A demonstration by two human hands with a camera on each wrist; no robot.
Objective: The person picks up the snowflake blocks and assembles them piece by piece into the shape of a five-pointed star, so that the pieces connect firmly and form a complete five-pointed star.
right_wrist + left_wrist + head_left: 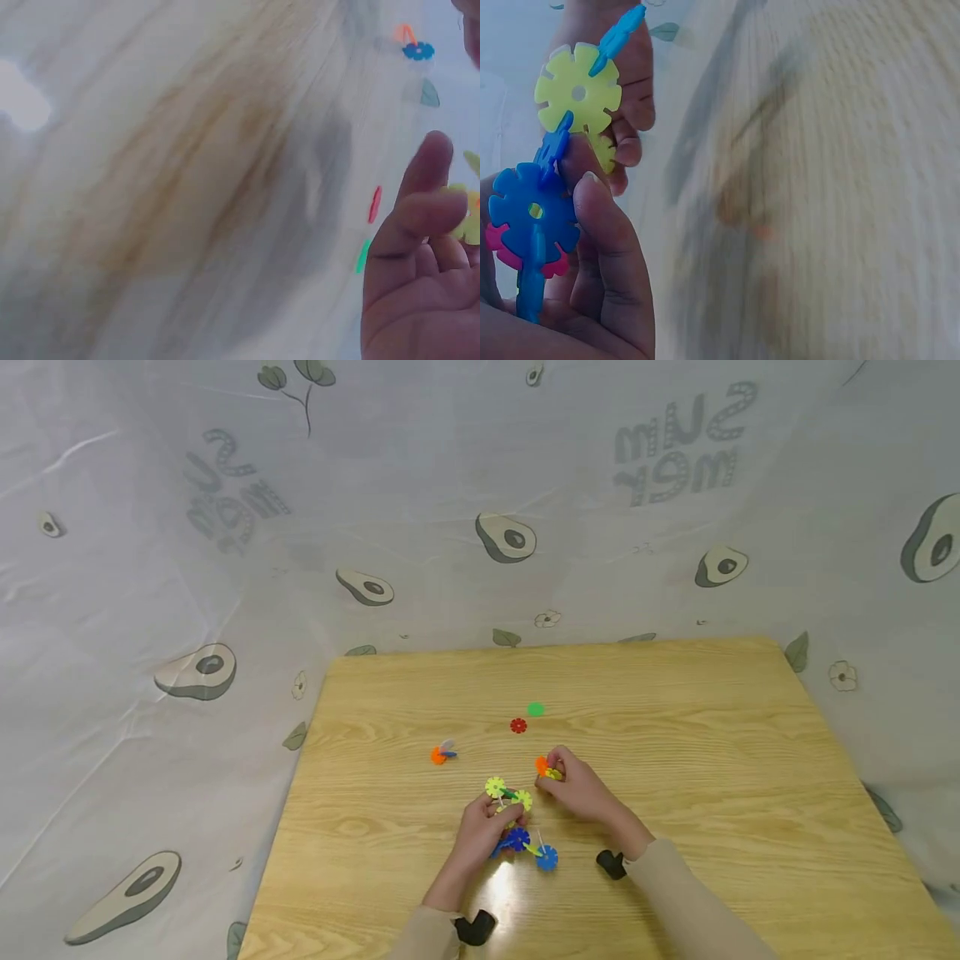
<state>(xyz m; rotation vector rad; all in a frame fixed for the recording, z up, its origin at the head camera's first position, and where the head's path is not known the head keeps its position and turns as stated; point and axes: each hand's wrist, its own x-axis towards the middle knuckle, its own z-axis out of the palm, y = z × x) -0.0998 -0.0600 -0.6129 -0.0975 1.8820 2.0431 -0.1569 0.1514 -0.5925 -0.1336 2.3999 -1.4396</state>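
Observation:
My left hand [477, 828] grips a chain of interlocking snowflake discs just above the table. Yellow-green discs [495, 787] stand at its upper end, and blue discs [547, 858] hang out below the fingers. In the left wrist view a yellow disc [562, 101] and a blue disc [517, 199] show close up, with a pink disc [556, 268] partly hidden behind the blue one. Slightly right of the chain, my right hand [583, 792] pinches a small joined piece with an orange disc [542, 766] and a yellow disc [554, 774]; fingers cover part of it.
Beyond the hands, a red disc [518, 726] and a green disc [536, 709] lie on the wooden table [675, 710]. To the left sits a small cluster with an orange disc [438, 756] and a blue one. A printed sheet [435, 485] hangs around the table.

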